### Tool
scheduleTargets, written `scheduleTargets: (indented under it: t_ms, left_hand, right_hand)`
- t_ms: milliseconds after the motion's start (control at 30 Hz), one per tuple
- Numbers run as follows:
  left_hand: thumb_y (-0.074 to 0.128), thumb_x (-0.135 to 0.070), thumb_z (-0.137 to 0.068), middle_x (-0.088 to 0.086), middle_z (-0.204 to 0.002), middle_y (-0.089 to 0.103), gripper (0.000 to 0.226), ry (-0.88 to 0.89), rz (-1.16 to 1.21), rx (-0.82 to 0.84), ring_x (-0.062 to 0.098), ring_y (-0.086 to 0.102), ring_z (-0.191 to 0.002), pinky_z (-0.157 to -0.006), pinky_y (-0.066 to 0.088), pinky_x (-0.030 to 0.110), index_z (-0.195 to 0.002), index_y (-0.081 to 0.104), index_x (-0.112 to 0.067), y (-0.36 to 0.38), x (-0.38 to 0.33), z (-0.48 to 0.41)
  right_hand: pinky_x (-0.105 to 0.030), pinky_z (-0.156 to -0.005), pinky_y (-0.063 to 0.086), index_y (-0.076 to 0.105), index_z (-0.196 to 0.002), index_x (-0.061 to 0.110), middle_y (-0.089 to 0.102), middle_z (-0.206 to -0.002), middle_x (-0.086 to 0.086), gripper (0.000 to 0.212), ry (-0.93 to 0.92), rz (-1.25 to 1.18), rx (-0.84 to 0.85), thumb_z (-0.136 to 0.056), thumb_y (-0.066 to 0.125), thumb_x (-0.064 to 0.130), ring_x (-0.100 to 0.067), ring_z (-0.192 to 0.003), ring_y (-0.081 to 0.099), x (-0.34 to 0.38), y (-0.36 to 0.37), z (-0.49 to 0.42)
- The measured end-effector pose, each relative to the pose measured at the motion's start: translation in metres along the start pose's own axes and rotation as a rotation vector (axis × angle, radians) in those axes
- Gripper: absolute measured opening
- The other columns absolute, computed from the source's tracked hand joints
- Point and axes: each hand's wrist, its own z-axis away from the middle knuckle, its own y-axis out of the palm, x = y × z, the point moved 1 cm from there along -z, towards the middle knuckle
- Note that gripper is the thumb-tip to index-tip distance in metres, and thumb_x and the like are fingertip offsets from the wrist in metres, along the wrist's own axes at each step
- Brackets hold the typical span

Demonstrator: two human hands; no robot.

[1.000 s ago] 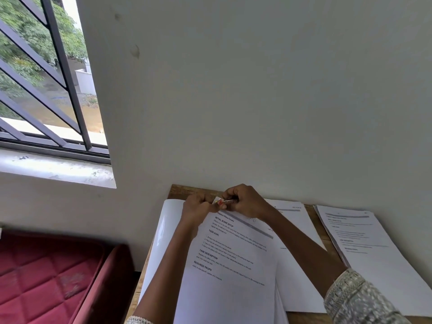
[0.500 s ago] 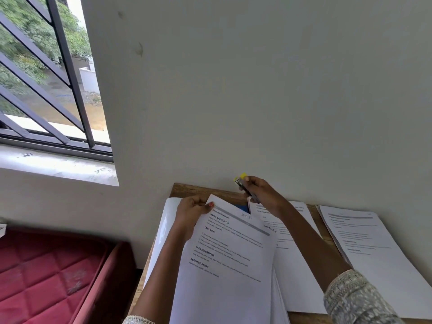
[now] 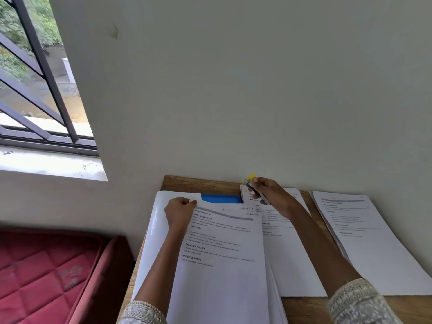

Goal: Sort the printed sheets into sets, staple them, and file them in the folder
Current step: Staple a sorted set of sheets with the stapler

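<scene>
Printed set was pinched by left hand; stapler, at two o'clock, was gripped by right hand.

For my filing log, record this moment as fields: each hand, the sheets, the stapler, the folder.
left hand: grips the top-left corner of the front set of sheets
right hand: holds the stapler near the far edge of the middle pile
folder: blue, mostly covered by the front set
right pile: lies on the table, no hand on it
</scene>
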Motion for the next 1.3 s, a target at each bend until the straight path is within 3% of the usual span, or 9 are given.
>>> scheduleTargets:
  t_ms: [200,433,567,667,767,867,1033,1167,1300]
  left_hand:
    - [0.062,-0.015,-0.092,0.007,-0.073,0.066,0.025,0.061,-0.033,-0.082,0.023,0.066,-0.071,-0.060,0.047,0.022,-0.067,0.060,-0.011,0.009,-0.003,0.007]
    - [0.059,-0.012,-0.093,0.009,-0.076,0.062,0.020,0.045,-0.037,-0.180,0.026,0.063,-0.077,-0.069,0.048,0.030,-0.073,0.059,-0.007,0.020,-0.003,0.018]
    - [0.060,-0.011,-0.093,0.011,-0.091,0.063,0.008,0.037,-0.099,-0.187,0.028,0.062,-0.091,-0.077,0.047,0.031,-0.094,0.062,-0.003,0.022,-0.004,0.023]
    - [0.061,-0.019,-0.092,0.016,-0.124,0.058,0.036,0.043,-0.220,-0.262,0.035,0.053,-0.114,-0.096,0.044,0.045,-0.124,0.056,-0.004,0.020,-0.010,0.027]
    - [0.063,-0.018,-0.090,0.018,-0.127,0.054,0.037,0.204,-0.389,-0.330,0.039,0.048,-0.117,-0.097,0.039,0.049,-0.122,0.057,-0.001,0.030,-0.028,0.038]
    - [0.059,-0.003,-0.088,0.016,-0.107,0.067,0.019,0.443,-0.282,-0.108,0.028,0.060,-0.098,-0.082,0.043,0.029,-0.104,0.069,0.002,0.063,-0.056,0.053]
    - [0.063,-0.021,-0.091,0.009,-0.094,0.061,0.015,0.217,-0.366,0.276,0.013,0.055,-0.074,-0.072,0.040,0.025,-0.092,0.056,-0.008,0.134,-0.082,0.042]
    - [0.062,-0.031,-0.087,0.013,-0.118,0.060,0.055,0.030,-0.516,0.165,0.030,0.059,-0.106,-0.091,0.048,0.038,-0.128,0.040,-0.003,0.162,-0.081,0.020]
    - [0.060,-0.035,-0.088,0.010,-0.124,0.059,0.069,0.000,-0.701,0.076,0.031,0.054,-0.115,-0.098,0.036,0.038,-0.141,0.026,-0.006,0.175,-0.087,0.010]
  right_hand:
    - [-0.024,-0.071,0.042,0.061,-0.108,0.014,0.063,-0.098,0.003,0.033,0.016,-0.008,-0.054,-0.098,0.045,0.041,-0.009,-0.078,0.055,-0.017,-0.026,0.013]
    - [-0.021,-0.061,0.037,0.060,-0.110,0.013,0.061,-0.096,0.002,0.035,0.078,-0.047,-0.033,-0.099,0.042,0.042,-0.007,-0.071,0.053,-0.040,-0.047,0.025]
    - [-0.020,-0.060,0.036,0.060,-0.099,0.020,0.058,-0.092,0.004,0.031,0.094,-0.007,0.018,-0.094,0.048,0.049,-0.008,-0.070,0.051,-0.051,-0.054,0.032]
    - [-0.022,-0.055,0.033,0.062,-0.100,0.009,0.051,-0.082,-0.002,0.039,0.080,0.087,-0.025,-0.084,0.067,0.045,-0.013,-0.069,0.047,-0.063,-0.066,0.035]
    - [-0.022,-0.047,0.031,0.057,-0.088,0.014,0.047,-0.074,-0.006,0.032,0.064,0.095,-0.164,-0.074,0.081,0.030,-0.015,-0.060,0.042,-0.077,-0.086,0.039]
    - [-0.011,-0.039,0.030,0.048,-0.098,0.021,0.051,-0.066,0.001,0.044,0.071,0.135,-0.279,-0.072,0.083,0.022,-0.009,-0.052,0.044,-0.090,-0.107,0.040]
    - [-0.010,-0.048,0.035,0.053,-0.083,0.018,0.048,-0.065,0.012,0.045,0.139,0.388,-0.276,-0.057,0.082,0.041,-0.011,-0.070,0.054,-0.108,-0.124,0.042]
    - [-0.027,-0.072,0.043,0.061,-0.107,0.010,0.062,-0.098,-0.004,0.046,0.172,0.473,-0.296,-0.071,0.081,0.031,-0.026,-0.099,0.060,-0.128,-0.129,0.036]
    - [-0.029,-0.070,0.038,0.055,-0.115,0.016,0.060,-0.110,-0.006,0.052,0.173,0.535,-0.393,-0.072,0.079,0.035,-0.027,-0.100,0.060,-0.137,-0.126,0.035]
